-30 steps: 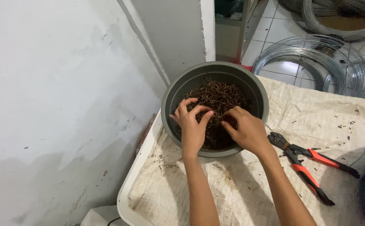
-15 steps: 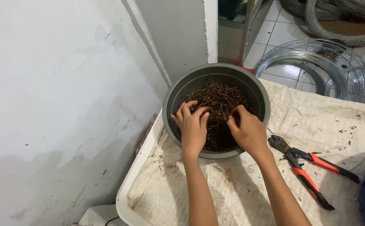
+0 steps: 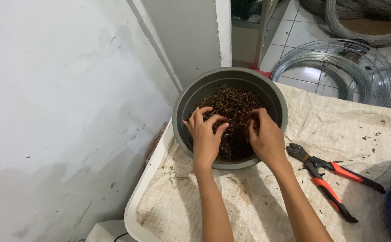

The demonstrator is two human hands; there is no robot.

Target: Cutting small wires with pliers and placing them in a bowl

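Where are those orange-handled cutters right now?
In the head view, the cutters lie on the cloth-covered table to the person's right, beside the right hand and just outside the grey bowl of rusty wire pieces.

A round grey plastic basin (image 3: 279, 101) sits on the woven sack-covered white table (image 3: 366, 134), holding a heap of rusty bent wire pieces (image 3: 231, 105). Both hands, left (image 3: 205, 136) and right (image 3: 266, 136), are in it. Orange-handled bolt cutters (image 3: 330, 179) lie to its right; coils of grey steel wire (image 3: 339, 67) lie on the floor behind.
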